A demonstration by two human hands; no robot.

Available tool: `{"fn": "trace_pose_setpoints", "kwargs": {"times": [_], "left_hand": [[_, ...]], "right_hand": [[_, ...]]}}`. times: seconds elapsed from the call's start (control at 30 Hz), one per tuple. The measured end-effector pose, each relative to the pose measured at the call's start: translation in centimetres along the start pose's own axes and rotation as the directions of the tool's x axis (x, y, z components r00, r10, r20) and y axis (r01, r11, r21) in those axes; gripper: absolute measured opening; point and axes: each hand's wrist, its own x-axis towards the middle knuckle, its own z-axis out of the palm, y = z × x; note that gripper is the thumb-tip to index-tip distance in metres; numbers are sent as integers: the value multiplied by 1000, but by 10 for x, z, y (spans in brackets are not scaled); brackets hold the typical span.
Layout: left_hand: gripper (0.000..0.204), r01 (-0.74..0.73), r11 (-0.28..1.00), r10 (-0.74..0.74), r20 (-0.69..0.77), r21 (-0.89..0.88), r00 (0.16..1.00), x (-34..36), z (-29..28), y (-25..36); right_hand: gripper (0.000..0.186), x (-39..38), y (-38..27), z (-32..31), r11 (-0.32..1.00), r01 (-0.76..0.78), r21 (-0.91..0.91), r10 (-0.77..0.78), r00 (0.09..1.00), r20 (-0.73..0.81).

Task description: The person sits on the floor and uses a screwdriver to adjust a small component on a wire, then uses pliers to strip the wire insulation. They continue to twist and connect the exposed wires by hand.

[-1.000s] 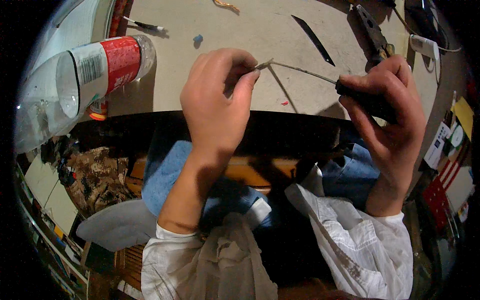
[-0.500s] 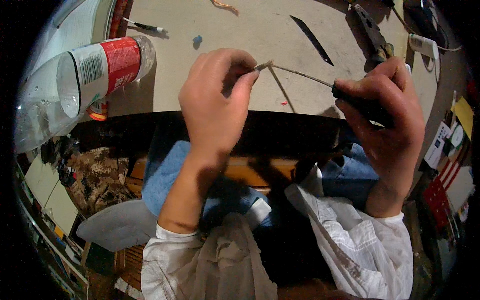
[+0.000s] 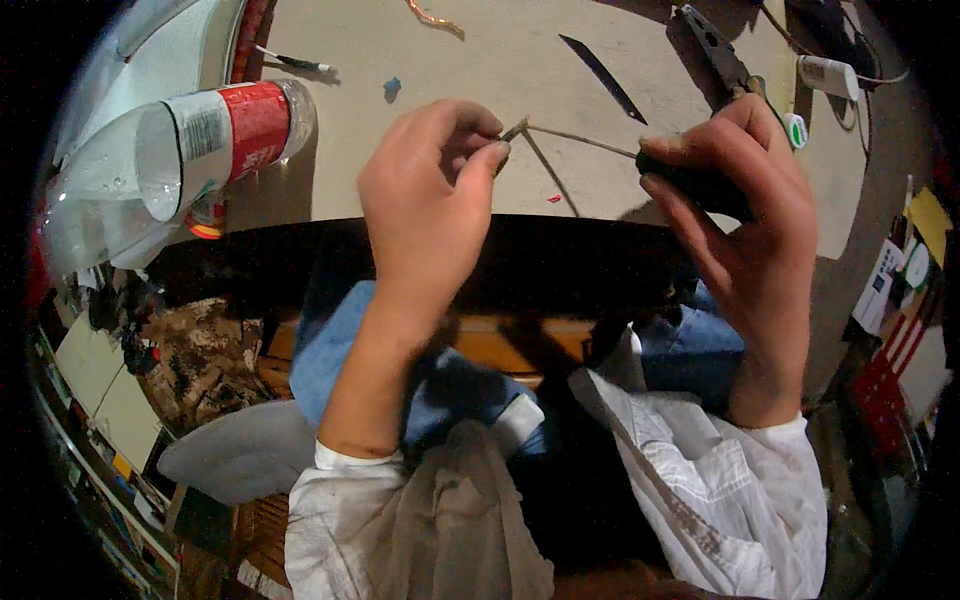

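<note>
My left hand point(image 3: 425, 195) is closed in a pinch on a small thin piece point(image 3: 512, 130) above the desktop point(image 3: 350, 170); its exact kind is unclear. My right hand point(image 3: 750, 200) grips the dark handle of a screwdriver-like tool point(image 3: 675, 175), whose thin shaft point(image 3: 580, 140) reaches leftward and meets that small piece at its tip. A shadow falls diagonally below them. Behind the hands lie a black blade-like strip point(image 3: 600, 75), pliers point(image 3: 705, 55), a small blue bit point(image 3: 392, 88) and a red scrap point(image 3: 554, 198).
A clear plastic bottle point(image 3: 250, 125) with a red-and-white label lies at left. A short black-and-white cable point(image 3: 305, 63) and a copper strand point(image 3: 435, 20) rest farther back. A white adapter point(image 3: 828, 75) with cords sits at back right. My lap is below the desk's dark edge.
My right hand has shifted slightly left and up with the tool, still meeting the piece in my left hand. The desk items sit a little differently in view, as the camera moved slightly.
</note>
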Motion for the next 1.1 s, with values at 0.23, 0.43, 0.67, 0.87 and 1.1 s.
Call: {"fn": "trace_pose_setpoints", "kwargs": {"times": [0.23, 0.43, 0.67, 0.87, 1.1], "left_hand": [[13, 78, 994, -82, -52, -73, 995, 0, -1, 6], [17, 199, 805, -234, 9, -559, 972, 6, -7, 10], [19, 117, 719, -113, 50, -685, 992, 5, 2, 36], [19, -25, 721, -20, -57, -693, 998, -2, 5, 48], [20, 19, 681, -14, 13, -732, 1000, -7, 4, 50]], "right_hand": [[16, 0, 11, 3, 995, 74, 59, -72, 997, -36], [17, 3, 20, -4, 992, 68, 110, -43, 976, -214], [20, 23, 32, 21, 932, 160, -326, -276, 894, -352], [20, 21, 4, 28, 883, 18, 469, 72, 982, -172], [16, 19, -3, 23, 628, -124, 768, 169, 985, 21]]}}
